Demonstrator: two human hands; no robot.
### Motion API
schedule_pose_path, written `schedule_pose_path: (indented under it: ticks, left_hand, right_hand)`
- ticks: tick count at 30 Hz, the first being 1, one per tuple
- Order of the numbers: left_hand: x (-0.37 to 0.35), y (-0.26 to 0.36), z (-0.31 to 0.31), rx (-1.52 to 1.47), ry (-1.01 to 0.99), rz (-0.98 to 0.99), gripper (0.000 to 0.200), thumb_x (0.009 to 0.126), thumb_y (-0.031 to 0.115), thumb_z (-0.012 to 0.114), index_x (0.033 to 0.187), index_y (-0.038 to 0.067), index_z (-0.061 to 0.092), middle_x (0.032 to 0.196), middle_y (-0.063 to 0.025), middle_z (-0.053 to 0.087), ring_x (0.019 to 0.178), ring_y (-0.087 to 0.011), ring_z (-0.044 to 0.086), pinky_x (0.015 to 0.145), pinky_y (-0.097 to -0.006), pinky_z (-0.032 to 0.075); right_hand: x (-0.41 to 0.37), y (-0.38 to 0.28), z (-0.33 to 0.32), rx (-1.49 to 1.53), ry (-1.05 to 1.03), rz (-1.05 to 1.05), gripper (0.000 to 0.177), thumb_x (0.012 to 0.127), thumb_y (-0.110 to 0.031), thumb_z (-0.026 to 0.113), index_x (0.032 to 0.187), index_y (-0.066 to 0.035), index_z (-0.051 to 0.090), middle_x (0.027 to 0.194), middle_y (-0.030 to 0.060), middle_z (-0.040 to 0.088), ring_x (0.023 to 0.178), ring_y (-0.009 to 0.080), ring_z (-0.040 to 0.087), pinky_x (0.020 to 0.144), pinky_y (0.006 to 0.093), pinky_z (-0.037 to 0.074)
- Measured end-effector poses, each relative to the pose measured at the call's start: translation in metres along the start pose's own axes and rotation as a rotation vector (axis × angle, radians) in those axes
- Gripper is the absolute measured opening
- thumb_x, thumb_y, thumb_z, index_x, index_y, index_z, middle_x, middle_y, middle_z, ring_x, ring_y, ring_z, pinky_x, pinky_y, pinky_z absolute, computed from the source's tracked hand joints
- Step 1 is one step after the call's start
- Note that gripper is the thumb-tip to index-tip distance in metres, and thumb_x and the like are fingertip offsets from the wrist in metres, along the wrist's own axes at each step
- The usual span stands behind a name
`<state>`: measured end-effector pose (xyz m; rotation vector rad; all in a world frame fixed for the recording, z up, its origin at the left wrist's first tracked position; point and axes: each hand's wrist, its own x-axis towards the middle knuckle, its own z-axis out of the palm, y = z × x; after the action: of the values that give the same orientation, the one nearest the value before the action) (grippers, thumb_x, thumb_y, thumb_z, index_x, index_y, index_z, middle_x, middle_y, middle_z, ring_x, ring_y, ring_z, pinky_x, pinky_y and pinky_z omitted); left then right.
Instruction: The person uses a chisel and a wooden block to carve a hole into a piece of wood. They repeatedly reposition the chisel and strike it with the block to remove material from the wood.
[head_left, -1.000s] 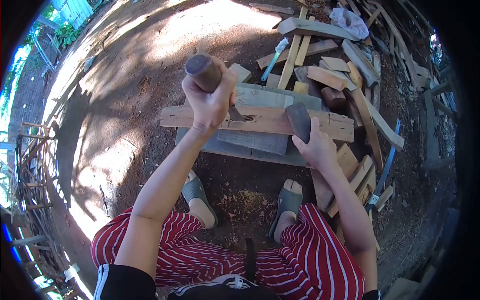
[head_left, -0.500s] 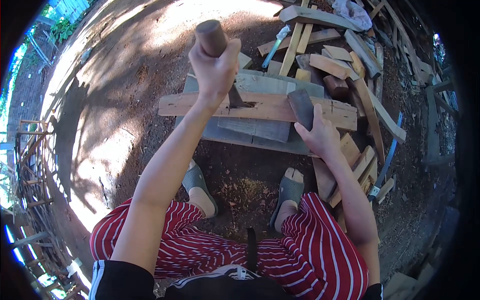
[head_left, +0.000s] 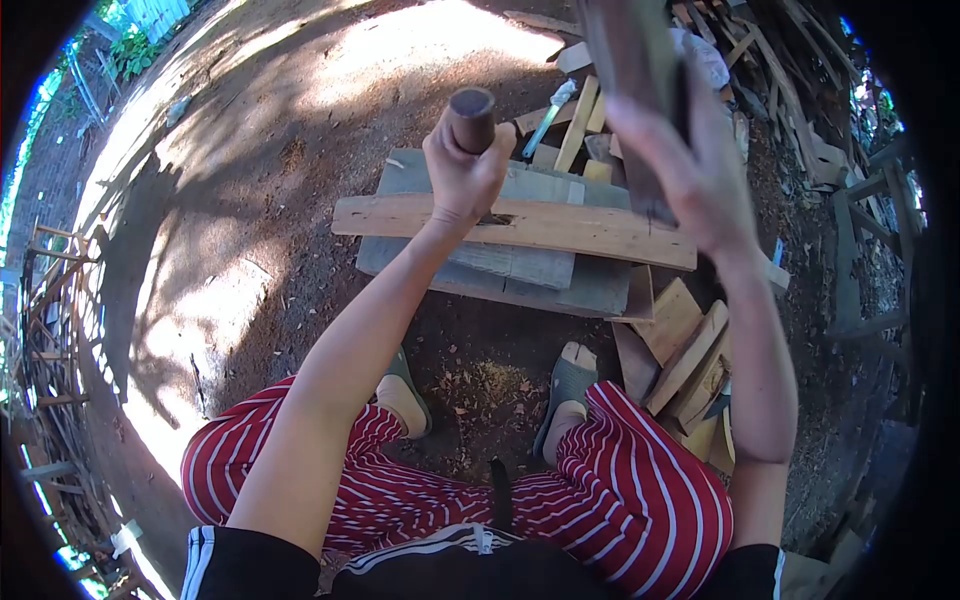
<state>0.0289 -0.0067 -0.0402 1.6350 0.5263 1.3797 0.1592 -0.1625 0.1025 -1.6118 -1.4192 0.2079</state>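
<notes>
My left hand (head_left: 466,180) is closed around the dark round handle of a chisel (head_left: 472,118), held upright over a wooden beam (head_left: 590,230). The blade is mostly hidden behind the hand, its lower end at a dark cut hole (head_left: 497,219) in the beam's upper face. My right hand (head_left: 705,190), smeared by motion, grips a dark block of wood (head_left: 632,70) raised high above the beam's right end. The beam lies across grey boards (head_left: 510,265) between and ahead of my feet.
Offcuts (head_left: 690,350) are heaped to the right of the boards, with more scrap wood at the upper right. A blue-handled brush-like tool (head_left: 548,120) lies beyond the boards. Wood chips (head_left: 490,380) cover the dirt between my sandalled feet.
My right hand has swung up and to the right with the block of wood, away from the beam. My left hand and the chisel have shifted right and slightly down in view.
</notes>
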Motion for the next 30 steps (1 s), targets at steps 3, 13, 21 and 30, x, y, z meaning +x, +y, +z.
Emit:
schedule_pose_path:
  ticks: [3, 13, 21, 30]
  left_hand:
    - [-0.003, 0.014, 0.005, -0.117, 0.018, -0.122, 0.018, 0.077, 0.011, 0.07, 0.077, 0.003, 0.054, 0.066, -0.0003, 0.055, 0.065, -0.0065, 0.049, 0.061, -0.0257, 0.044]
    - [-0.012, 0.012, 0.004, -0.053, 0.011, 0.007, 0.015, 0.077, 0.011, 0.07, 0.087, 0.002, 0.062, 0.074, -0.0056, 0.065, 0.072, -0.0082, 0.059, 0.068, -0.028, 0.05]
    - [-0.016, 0.012, 0.006, -0.015, -0.004, 0.024, 0.022, 0.076, 0.013, 0.075, 0.088, 0.0, 0.063, 0.078, -0.0058, 0.068, 0.074, -0.0088, 0.06, 0.068, -0.0278, 0.05]
    - [-0.016, 0.013, 0.009, -0.047, 0.011, 0.008, 0.013, 0.077, 0.008, 0.07, 0.083, -0.001, 0.063, 0.078, -0.0065, 0.07, 0.072, -0.0084, 0.062, 0.069, -0.0271, 0.05]
  right_hand:
    - [0.056, -0.031, -0.031, 0.601, -0.574, -0.626, 0.082, 0.086, -0.033, 0.07, 0.15, -0.002, 0.029, 0.122, 0.0214, 0.058, 0.097, 0.0149, 0.064, 0.075, 0.028, 0.053]
    - [0.031, -0.06, 0.014, -0.18, 0.164, -0.711, 0.063, 0.089, -0.042, 0.066, 0.13, 0.003, 0.048, 0.075, 0.0144, 0.065, 0.067, 0.0191, 0.066, 0.068, 0.0341, 0.052]
    - [0.022, -0.065, 0.004, -0.095, 0.021, -0.429, 0.057, 0.084, -0.041, 0.068, 0.113, 0.006, 0.051, 0.082, 0.0195, 0.07, 0.077, 0.0353, 0.072, 0.069, 0.0417, 0.056]
    - [0.011, -0.061, 0.008, 0.127, -0.023, -0.219, 0.056, 0.085, -0.038, 0.067, 0.115, 0.006, 0.051, 0.085, 0.0245, 0.069, 0.08, 0.0412, 0.07, 0.077, 0.0458, 0.056]
